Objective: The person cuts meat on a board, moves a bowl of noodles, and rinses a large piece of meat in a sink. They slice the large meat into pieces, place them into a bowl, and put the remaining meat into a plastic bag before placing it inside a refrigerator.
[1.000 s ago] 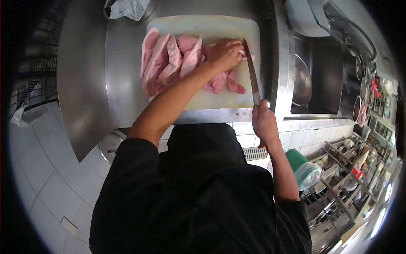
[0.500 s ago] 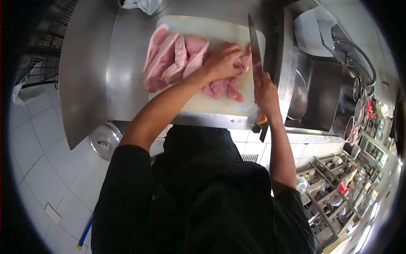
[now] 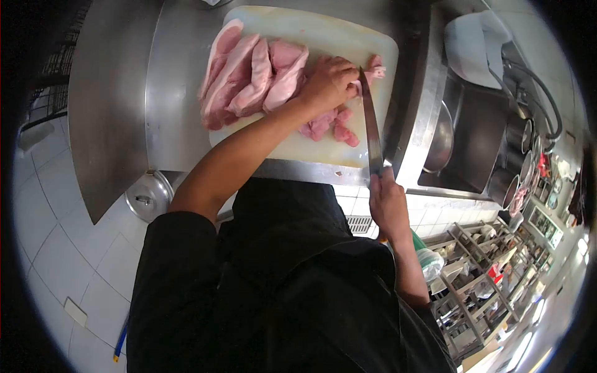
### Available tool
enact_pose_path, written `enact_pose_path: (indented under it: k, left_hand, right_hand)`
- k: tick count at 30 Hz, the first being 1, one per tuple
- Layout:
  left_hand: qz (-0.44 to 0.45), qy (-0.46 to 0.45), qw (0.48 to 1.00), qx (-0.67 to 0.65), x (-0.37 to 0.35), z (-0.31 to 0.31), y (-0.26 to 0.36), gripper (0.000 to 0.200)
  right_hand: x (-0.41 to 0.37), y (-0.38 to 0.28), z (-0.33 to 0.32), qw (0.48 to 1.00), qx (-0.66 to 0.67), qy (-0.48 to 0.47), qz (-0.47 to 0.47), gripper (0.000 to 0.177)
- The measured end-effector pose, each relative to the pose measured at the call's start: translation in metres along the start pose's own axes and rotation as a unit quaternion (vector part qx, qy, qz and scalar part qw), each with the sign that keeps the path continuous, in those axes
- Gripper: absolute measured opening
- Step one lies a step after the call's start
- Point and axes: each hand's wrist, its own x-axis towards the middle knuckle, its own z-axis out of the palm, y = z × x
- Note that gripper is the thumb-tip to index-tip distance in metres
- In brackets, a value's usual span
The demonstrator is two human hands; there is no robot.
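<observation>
My right hand (image 3: pixel 388 202) is closed round the handle of a long kitchen knife (image 3: pixel 371 124). The blade points away from me, and its tip lies at the meat beside my left fingers. With curled fingers, my left hand (image 3: pixel 333 81) grips a piece of raw meat (image 3: pixel 354 90), mostly hidden under it. Just right of the blade tip sits a small strip of meat (image 3: pixel 375 69). Cut chunks (image 3: pixel 323 126) lie below my left hand. Several thick, fat-edged meat slices (image 3: pixel 245 81) lean side by side on the left of the white cutting board (image 3: pixel 273 149).
The board rests on a steel counter (image 3: pixel 183 93) with a front edge close to my body. To the right are a sink (image 3: pixel 476 133), a metal bowl (image 3: pixel 440 140) and a white container (image 3: pixel 476 46). A round lid (image 3: pixel 148 198) is low on the left. Shelving (image 3: pixel 485 280) stands behind on the right.
My right hand has drawn the knife back toward me, its tip now at the meat by my left fingers. A small strip now shows right of the blade. The view has shifted slightly.
</observation>
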Motion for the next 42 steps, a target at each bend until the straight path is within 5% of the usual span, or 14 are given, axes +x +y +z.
enact_pose_path:
  k: [7,8,13,25,31,37,40,42]
  left_hand:
    - [0.010,0.014,1.000,-0.012,-0.002,-0.007,-0.002,0.014]
    - [0.007,0.009,1.000,-0.020,-0.004,-0.006,0.000,0.014]
    - [-0.082,0.011,0.987,-0.141,-0.003,-0.017,0.004,0.026]
    - [-0.123,0.031,0.992,-0.022,-0.015,-0.008,0.009,0.026]
    - [-0.085,0.030,0.996,-0.011,-0.011,-0.008,0.005,0.022]
    - [-0.086,0.004,0.995,-0.044,-0.015,-0.009,0.003,0.024]
    - [-0.143,-0.021,0.986,-0.081,-0.012,-0.020,0.006,0.041]
    - [-0.120,-0.016,0.993,-0.011,-0.013,-0.028,0.009,0.053]
  right_hand:
    - [0.177,-0.007,0.042,0.986,-0.063,0.106,-0.110,0.023]
    - [0.197,0.000,0.041,0.974,-0.052,0.124,-0.180,0.025]
    - [0.166,-0.008,0.010,0.988,0.017,0.089,-0.125,0.022]
    - [-0.005,-0.006,-0.011,0.998,-0.065,-0.022,0.000,0.016]
    - [0.051,0.007,0.018,0.993,-0.107,-0.011,-0.040,0.019]
    - [0.195,-0.005,0.042,0.965,-0.087,0.098,-0.228,0.022]
    - [0.207,-0.005,0.033,0.984,-0.028,0.055,-0.165,0.022]
    - [0.203,0.003,0.024,0.975,-0.022,0.069,-0.209,0.022]
